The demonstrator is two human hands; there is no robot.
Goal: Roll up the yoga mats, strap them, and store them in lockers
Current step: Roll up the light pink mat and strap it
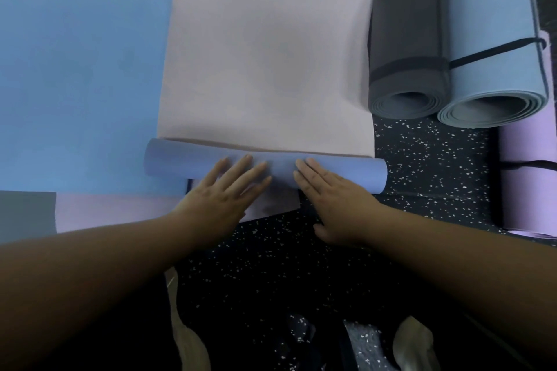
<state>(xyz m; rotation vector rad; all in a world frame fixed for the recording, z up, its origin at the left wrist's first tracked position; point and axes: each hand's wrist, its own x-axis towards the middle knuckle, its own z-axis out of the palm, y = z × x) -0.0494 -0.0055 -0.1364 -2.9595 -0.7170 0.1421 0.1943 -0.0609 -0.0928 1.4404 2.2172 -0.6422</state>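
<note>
Mid-roll on the pale pink foam yoga mat with the blue-violet underside (265, 69): it lies flat up the centre of the frame, its near end already wound into a slim blue-violet roll (265, 167) at centre. Left hand (220, 202) and right hand (334, 199) both rest palm-down on that roll, fingers (241, 169) straight and spread, nothing gripped. Flat palms near the middle likely keep pressure even so the roll stays tight and tracks straight as it gets pushed away from the body; the roll's ends stick out past both hands, so telescoping is a risk. Most of the mat is still unrolled, no strap on it yet, no lockers in view. Around it: a flat bright blue mat (81, 84) fills the left of the frame and touches the roll's left end; a flat lilac mat (114, 211) lies at lower left, with a corner showing under the hands. At upper right a dark grey rolled mat (407, 39) and a light blue rolled mat (491, 39) lie side by side, each with a black strap (494, 53). A lilac rolled mat (527, 178), also strapped, sits at the right edge. Speckled black rubber floor (434, 156) shows between. The rolling path ahead looks open; overlap with the blue mat on the left may drag the edge.
</note>
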